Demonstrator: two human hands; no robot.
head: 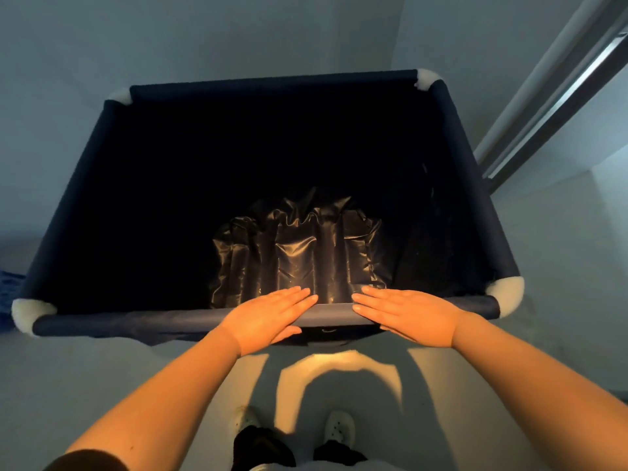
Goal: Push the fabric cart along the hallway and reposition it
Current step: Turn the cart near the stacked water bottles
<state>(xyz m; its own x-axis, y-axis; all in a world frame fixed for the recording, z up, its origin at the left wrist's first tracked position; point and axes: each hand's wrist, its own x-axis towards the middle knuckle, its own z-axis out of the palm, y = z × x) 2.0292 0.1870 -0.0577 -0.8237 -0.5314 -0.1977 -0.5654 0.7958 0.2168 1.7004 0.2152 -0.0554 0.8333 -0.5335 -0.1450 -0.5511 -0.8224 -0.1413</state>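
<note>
The fabric cart (136,322) is a deep navy bin with a padded rim and white corner caps, and it fills the middle of the head view. Shiny black plastic (299,253) lies crumpled at its bottom. My left hand (268,317) and my right hand (404,314) lie side by side on the near rim, a little right of its middle. The fingers are straight and point toward each other. The thumbs sit under the rail.
A pale wall stands close behind the cart's far rim. A metal door frame or rail (557,90) runs diagonally at the upper right, near the cart's far right corner. Something blue (6,283) shows at the left edge. My shoes (339,426) stand on the light floor.
</note>
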